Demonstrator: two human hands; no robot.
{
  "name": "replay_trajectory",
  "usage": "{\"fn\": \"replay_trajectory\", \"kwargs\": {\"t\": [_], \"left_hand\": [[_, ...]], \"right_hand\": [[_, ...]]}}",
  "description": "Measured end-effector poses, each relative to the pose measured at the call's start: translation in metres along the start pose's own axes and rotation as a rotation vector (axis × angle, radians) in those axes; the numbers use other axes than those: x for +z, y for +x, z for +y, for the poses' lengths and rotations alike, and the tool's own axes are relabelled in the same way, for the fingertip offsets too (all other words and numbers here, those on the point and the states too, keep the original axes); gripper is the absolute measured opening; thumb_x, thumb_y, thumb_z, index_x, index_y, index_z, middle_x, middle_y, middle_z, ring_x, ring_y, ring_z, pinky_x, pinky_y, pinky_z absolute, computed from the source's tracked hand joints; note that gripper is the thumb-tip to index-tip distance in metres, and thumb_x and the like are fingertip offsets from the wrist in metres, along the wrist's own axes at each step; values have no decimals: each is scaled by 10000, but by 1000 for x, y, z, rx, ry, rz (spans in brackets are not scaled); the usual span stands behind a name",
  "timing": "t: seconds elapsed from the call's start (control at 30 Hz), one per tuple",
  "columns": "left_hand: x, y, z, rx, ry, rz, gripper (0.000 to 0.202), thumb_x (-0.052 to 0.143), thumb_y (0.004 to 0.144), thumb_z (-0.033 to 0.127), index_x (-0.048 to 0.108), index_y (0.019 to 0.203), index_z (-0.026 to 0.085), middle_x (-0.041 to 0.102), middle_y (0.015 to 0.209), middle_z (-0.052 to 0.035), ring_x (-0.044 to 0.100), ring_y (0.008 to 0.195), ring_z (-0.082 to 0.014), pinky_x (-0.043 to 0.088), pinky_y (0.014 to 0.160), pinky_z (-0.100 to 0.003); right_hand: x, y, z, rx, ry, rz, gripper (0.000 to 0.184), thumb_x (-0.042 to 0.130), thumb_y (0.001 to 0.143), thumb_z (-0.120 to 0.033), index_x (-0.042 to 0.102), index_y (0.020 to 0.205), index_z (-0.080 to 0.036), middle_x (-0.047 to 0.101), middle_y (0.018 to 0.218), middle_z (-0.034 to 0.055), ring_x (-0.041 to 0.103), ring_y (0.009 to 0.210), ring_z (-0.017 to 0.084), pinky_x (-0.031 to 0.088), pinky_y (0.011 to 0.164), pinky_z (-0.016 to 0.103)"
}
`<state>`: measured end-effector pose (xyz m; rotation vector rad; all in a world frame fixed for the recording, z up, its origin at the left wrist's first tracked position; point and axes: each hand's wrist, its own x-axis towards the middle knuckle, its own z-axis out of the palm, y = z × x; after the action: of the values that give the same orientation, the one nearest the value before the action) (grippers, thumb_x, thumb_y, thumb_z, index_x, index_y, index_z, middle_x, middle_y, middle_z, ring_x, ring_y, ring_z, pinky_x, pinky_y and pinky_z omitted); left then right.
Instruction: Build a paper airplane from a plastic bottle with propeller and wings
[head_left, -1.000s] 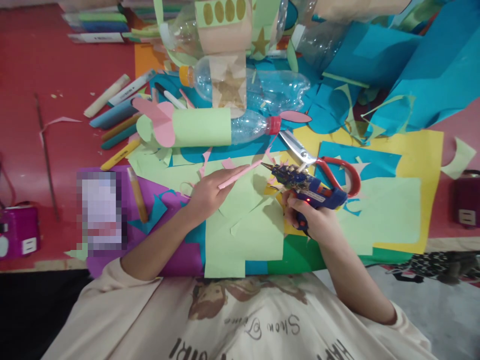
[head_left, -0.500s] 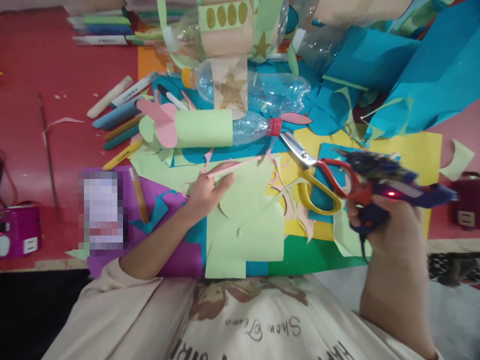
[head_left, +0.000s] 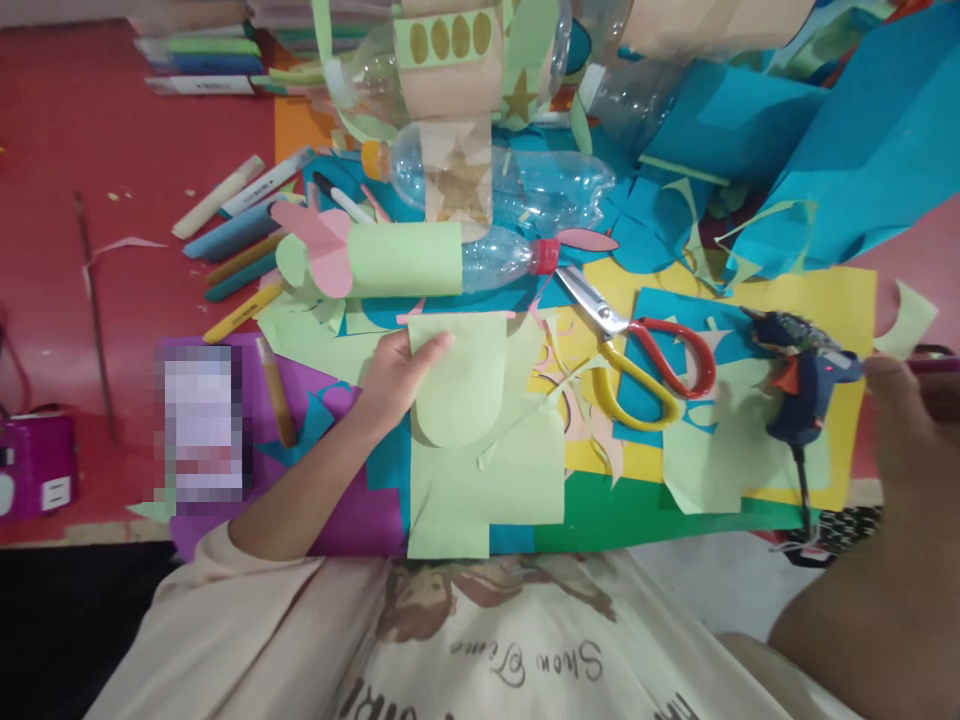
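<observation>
My left hand grips a light green paper piece with a rounded lower end, thumb on its front. A thin pink strip runs along its top edge. The piece is held over other green sheets at the table's near edge. A blue glue gun lies on the yellow and green paper at the right, its cord hanging off the edge. My right hand is just right of the gun's rear, blurred, and its fingers do not show clearly.
Red-and-yellow scissors lie between the hands. A plastic bottle wrapped in green paper with pink fins lies beyond, with more decorated bottles behind. Markers lie scattered at left. Blue paper sheets pile up at the back right. A purple box sits at far left.
My right hand carried the glue gun off to the right and set it on the paper. The left hand turned the green piece with the pink strip to face up.
</observation>
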<state>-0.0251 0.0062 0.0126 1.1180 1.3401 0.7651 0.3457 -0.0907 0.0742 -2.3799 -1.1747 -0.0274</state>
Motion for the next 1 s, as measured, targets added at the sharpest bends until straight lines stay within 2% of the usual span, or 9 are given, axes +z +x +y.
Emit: {"fn": "replay_trajectory", "kwargs": {"t": [0.07,0.13,0.2,0.33,0.4,0.47,0.6,0.83,1.0], "left_hand": [[-5,3,3,-45,17,-21,453,677,649,607,672,707,158,688,652,-28,621,579,-150,490,521,-237],[-10,5,7,-96,15,-78,401,705,624,552,666,671,155,677,612,-21,605,525,-140,473,471,-225],[-14,7,10,-122,6,-128,365,716,614,507,662,656,149,670,591,-23,599,493,-140,458,432,-220],[-19,9,12,-112,3,-126,304,695,631,433,668,709,140,662,611,-9,599,511,-131,461,458,-216],[-21,9,12,-118,25,-147,285,686,631,412,664,708,139,647,614,-1,582,517,-117,449,475,-211],[-23,10,12,-140,67,-179,282,683,627,416,643,666,140,621,591,5,555,502,-107,424,469,-206],[-24,11,14,-168,104,-182,302,677,618,436,586,573,151,577,536,15,516,466,-102,383,440,-202],[-23,6,23,-188,60,-368,239,696,638,405,671,645,167,662,607,-6,629,560,-158,500,512,-240],[-25,4,27,-248,156,-482,273,721,627,437,682,632,167,687,628,-12,637,557,-158,497,485,-227]], "right_hand": [[9,0,-26,-108,-40,103,297,694,672,-285,458,492,-261,492,442,25,485,441,179,371,477,371],[22,0,-57,-347,62,-49,141,661,747,-277,593,635,-226,673,661,92,625,608,202,487,602,371],[38,1,-91,-564,162,-181,134,629,819,-294,677,834,-170,725,857,143,683,771,214,536,705,356],[75,5,-151,-888,204,-494,351,520,914,-216,572,1249,-125,657,1223,141,598,1168,217,493,966,379],[96,7,-170,-958,135,-564,451,508,912,-176,466,1354,-98,557,1367,152,495,1295,253,425,1054,439],[115,8,-179,-1012,93,-579,527,557,867,-157,428,1377,-119,563,1353,138,511,1268,289,415,1047,507],[121,8,-169,-1054,109,-562,473,578,873,-281,483,1327,-192,657,1172,103,594,1149,317,469,960,539],[51,-31,-115,-849,63,-596,474,572,875,-420,546,1288,-190,701,989,126,676,914,305,558,752,450],[31,-75,-86,-705,3,-645,586,493,905,-476,423,1391,-156,655,1124,196,680,703,253,530,504,351]]}}
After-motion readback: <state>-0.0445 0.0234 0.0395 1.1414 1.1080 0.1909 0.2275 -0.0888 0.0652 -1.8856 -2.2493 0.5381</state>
